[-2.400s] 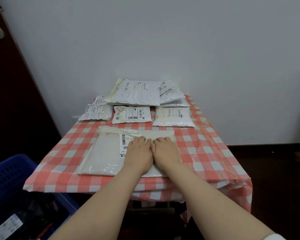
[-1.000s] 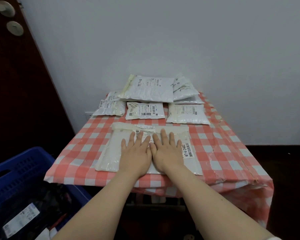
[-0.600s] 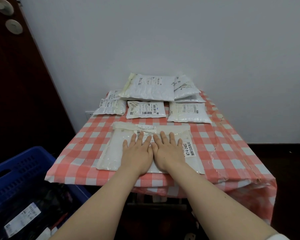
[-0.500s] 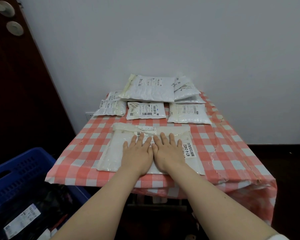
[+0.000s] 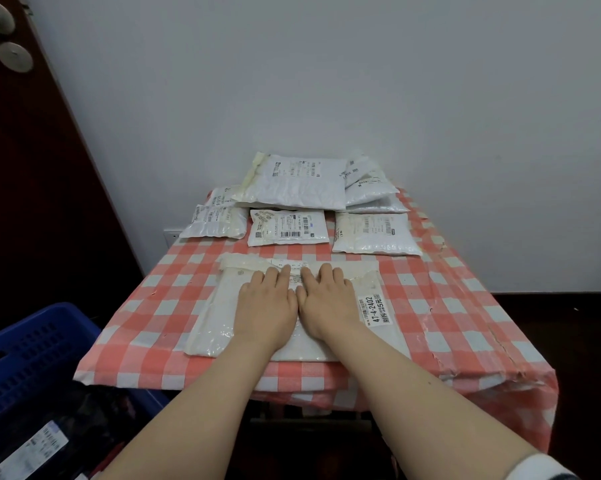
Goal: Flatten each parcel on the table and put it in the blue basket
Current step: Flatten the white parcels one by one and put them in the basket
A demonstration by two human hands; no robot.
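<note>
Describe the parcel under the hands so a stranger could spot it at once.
Find the table with the red-and-white checked cloth. Other parcels crowd its far end by the wall, and one flat white parcel lies apart, near the front edge. It alone has the left hand and right hand pressed on it, and a label reading 47-4-2402.

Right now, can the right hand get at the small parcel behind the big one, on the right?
Probably yes. The right hand lies flat on the large parcel, and the small parcel lies just beyond it, with only bare checked tablecloth between. Nothing blocks the way.
</note>
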